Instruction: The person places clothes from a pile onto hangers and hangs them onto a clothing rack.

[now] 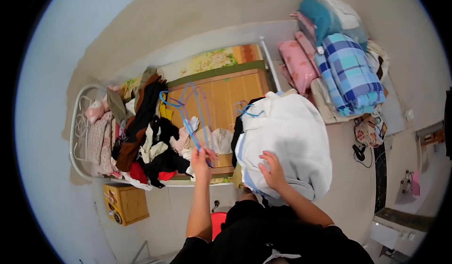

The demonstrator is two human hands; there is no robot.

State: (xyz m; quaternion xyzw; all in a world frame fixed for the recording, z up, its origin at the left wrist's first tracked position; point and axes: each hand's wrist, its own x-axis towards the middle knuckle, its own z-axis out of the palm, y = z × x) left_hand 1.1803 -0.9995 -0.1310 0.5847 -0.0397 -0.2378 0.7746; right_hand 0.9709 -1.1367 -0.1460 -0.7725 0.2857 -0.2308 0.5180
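Several thin hangers [189, 126], blue and purple, are in the left hand [201, 162], above the near edge of a bed [73, 144]. The fingers of that hand are closed around them, pinching them low down, and their tops point to the far edge. They look blurry, so I cannot tell how many there are. The right hand [273, 172] has its fingers spread apart. It is at the near left side of a big white cloth [299, 137], which sits in a puffy pile at the right end of the bed. I cannot tell if the fingers touch the cloth or are just above it. A small blue hook [253, 112] lies at the far left edge of the white pile, and some black cloth [238, 134] peeks out beside it. A brown wooden mat [235, 92] covers the middle of the bed. A strip of cloth with flowers [202, 65] runs along the far edge. A messy heap of clothes [127, 146] fills the left end, with black, brown, red and pink bits. Little pale clothes [221, 140] lie between the heap and the white cloth, near the left hand. Past the right end of the bed is a blue checked quilt [353, 73], next to a pink bundle [299, 64].
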